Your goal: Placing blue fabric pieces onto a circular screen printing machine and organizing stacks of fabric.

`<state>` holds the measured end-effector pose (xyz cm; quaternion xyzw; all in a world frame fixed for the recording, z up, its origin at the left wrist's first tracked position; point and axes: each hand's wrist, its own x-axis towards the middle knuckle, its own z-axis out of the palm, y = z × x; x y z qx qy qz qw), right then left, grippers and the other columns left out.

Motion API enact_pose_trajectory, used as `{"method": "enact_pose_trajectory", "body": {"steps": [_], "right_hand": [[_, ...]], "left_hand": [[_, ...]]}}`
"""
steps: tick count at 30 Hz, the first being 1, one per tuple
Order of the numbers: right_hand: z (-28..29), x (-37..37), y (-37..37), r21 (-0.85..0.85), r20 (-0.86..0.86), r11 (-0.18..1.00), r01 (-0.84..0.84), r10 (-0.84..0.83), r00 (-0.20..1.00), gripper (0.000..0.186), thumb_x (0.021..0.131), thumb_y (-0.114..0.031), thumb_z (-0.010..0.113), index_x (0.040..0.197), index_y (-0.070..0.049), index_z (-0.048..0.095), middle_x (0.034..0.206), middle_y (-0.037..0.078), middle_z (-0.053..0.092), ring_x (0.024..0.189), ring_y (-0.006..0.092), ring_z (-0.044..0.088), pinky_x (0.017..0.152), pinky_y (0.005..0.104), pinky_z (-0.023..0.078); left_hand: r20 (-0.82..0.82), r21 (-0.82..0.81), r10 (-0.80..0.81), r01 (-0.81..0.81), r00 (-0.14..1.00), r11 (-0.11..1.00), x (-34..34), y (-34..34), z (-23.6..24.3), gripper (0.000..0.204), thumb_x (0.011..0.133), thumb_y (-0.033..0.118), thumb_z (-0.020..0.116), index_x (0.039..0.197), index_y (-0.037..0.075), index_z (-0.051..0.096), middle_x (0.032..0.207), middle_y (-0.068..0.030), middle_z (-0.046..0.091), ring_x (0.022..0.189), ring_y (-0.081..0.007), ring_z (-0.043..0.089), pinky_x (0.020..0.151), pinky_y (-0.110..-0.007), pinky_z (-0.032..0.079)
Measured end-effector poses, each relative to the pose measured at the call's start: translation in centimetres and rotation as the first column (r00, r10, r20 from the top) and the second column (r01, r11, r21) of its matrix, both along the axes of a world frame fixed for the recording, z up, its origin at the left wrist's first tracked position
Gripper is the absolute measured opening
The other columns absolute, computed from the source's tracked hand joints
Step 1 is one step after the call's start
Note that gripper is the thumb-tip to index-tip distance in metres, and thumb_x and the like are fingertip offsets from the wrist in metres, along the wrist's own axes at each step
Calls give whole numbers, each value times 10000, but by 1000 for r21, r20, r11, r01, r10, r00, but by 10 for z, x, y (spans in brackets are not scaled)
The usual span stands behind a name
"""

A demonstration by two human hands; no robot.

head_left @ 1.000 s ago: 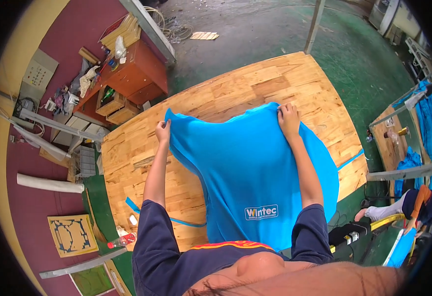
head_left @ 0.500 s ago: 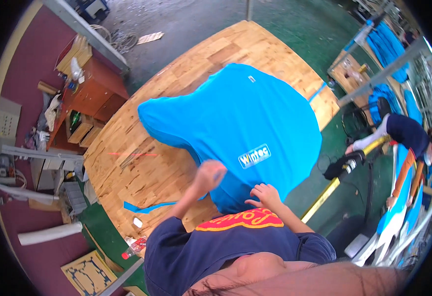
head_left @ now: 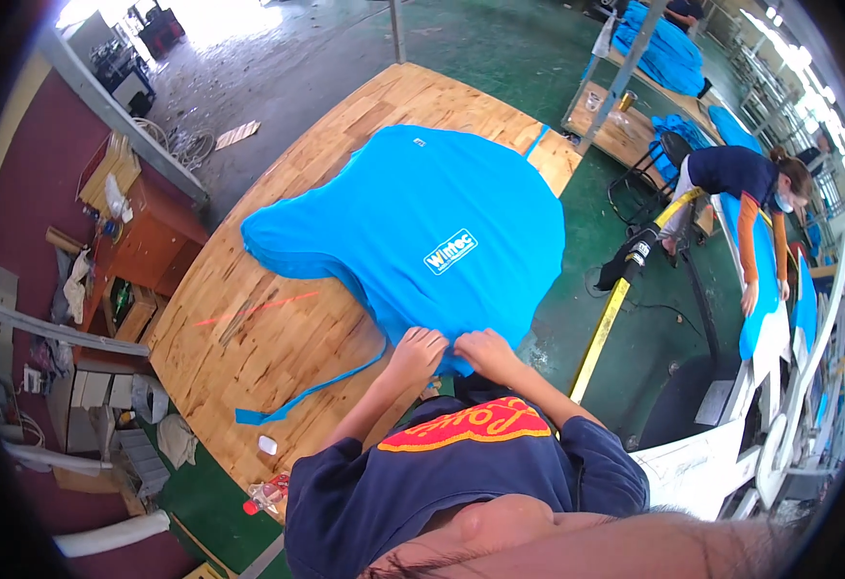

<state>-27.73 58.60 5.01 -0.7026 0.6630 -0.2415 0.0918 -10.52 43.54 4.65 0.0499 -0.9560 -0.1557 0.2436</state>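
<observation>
A bright blue fabric cover (head_left: 461,203) with a white printed patch lies over a broad curved shape on the wooden table; what is beneath it is hidden. At its near edge my left hand (head_left: 419,355) and my right hand (head_left: 485,354) sit close together, fingers bent and pinching the cloth. A small tuft of blue fabric hangs between and below them. From beside my left hand a narrow blue strip (head_left: 302,396) trails leftward across the table, and I cannot tell whether it joins the cover.
The wooden table (head_left: 210,367) bears red line marks, a small white oval piece (head_left: 267,445) and a clear bottle with a red cap (head_left: 264,496). A yellow beam (head_left: 601,338) stands at right. Beyond it a co-worker (head_left: 741,183) leans over blue and white pieces.
My right hand has gone from spread fingers to a pinch on the cover's near edge. My left hand has come down beside it. The whole view has shifted.
</observation>
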Motion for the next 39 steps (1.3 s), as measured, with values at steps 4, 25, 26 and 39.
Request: {"method": "enact_pose_trajectory", "body": {"steps": [4,25,26,39], "right_hand": [[-2,26,17,260,164,960,-103,61,984,150,948,-271,625,977,-125,603,881,71,635,895,283,642,745,438,465],[-35,-306,-91,85,497,612,786,-710,499,228,959,-214,673,1072,-30,601,1002,196,701,927,400,674,771,476,525],[-25,-306,-89,99,490,607,789,-720,492,228,959,-214,673,1072,-30,601,1002,196,701,927,400,674,771,476,525],[-41,-361,-109,133,632,692,709,-611,478,142,979,-94,660,1006,-10,549,621,148,561,483,209,449,489,363,381]], "left_hand": [[311,140,-120,79,943,987,19,5,27,168,819,256,710,893,116,651,946,-57,655,901,-231,639,732,-360,479],[131,146,129,-147,983,978,-425,-211,0,109,913,131,672,1013,105,706,1111,-17,674,1041,-260,651,844,-406,551],[118,147,117,-134,986,980,-425,-213,-1,109,913,131,672,1013,105,706,1111,-17,674,1041,-260,651,844,-406,551],[-133,290,298,-251,945,923,-448,-203,-2,156,915,73,676,1068,85,696,1171,-79,667,1102,-286,646,875,-381,540]]}}
